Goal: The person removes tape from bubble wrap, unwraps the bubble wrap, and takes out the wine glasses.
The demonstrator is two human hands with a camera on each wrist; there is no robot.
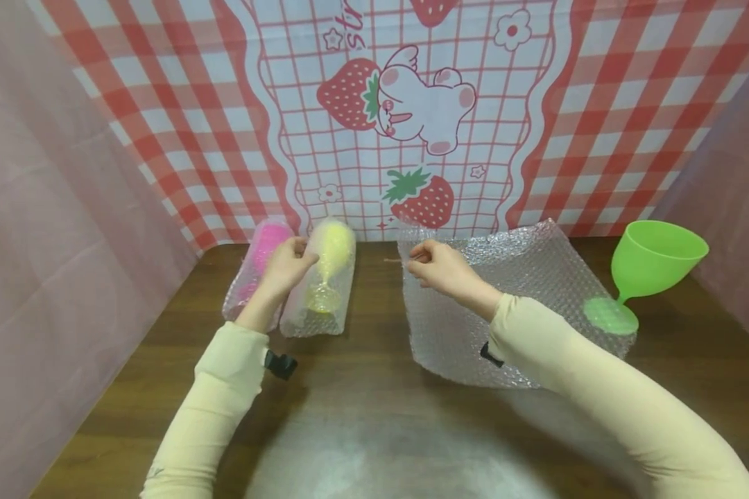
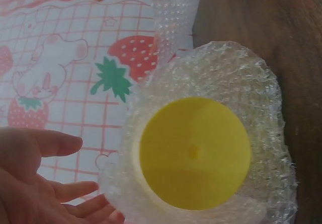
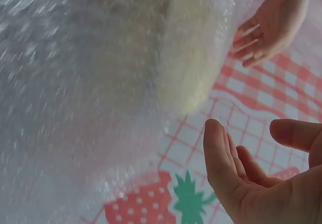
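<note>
A yellow plastic goblet (image 1: pixel 335 248) lies rolled in bubble wrap, and its round yellow base (image 2: pixel 211 133) faces the left wrist view. My left hand (image 1: pixel 285 267) hovers over the gap between it and a pink wrapped goblet (image 1: pixel 268 244). Its fingers are loosely extended, fingertips close to the edge of the wrap in the left wrist view. My right hand (image 1: pixel 442 267) is above the left edge of a flat bubble wrap sheet (image 1: pixel 449 333). In the right wrist view, the thumb stands apart from gently bent fingers (image 3: pixel 216 148), with nothing between them.
On the right, a green goblet (image 1: pixel 655 260) stands upright, its foot by the sheet's right corner. A strawberry-patterned cloth (image 1: pixel 362 173) hangs behind the brown wooden table (image 1: pixel 362 388). Pale pink curtains (image 1: pixel 56 208) flank both sides.
</note>
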